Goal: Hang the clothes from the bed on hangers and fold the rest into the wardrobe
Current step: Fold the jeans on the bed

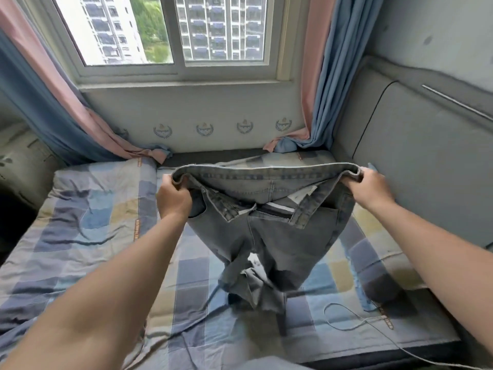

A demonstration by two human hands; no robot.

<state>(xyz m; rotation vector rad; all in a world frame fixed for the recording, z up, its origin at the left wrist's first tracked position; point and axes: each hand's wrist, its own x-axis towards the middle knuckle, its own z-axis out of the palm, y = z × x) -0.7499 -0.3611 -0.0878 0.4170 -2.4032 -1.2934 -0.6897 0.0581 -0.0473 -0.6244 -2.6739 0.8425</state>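
Above the checked bedsheet point(88, 222) | grey jeans point(272, 236) are held up by the waistband | left hand point(174, 198) fingers curled round one end | right hand point(369, 189) fingers curled round the other | legs hang crumpled onto the sheet.

This is a bedroom in a home. A bed point(80, 236) with a blue, grey and yellow checked sheet fills the near part, and a soft grey padded headboard point(426, 156) stands along its right side. On the far wall is a window point(170, 73) with pink and blue curtains point(325, 76) hanging at the left and right, and tall blocks of flats point(221, 28) show outside.
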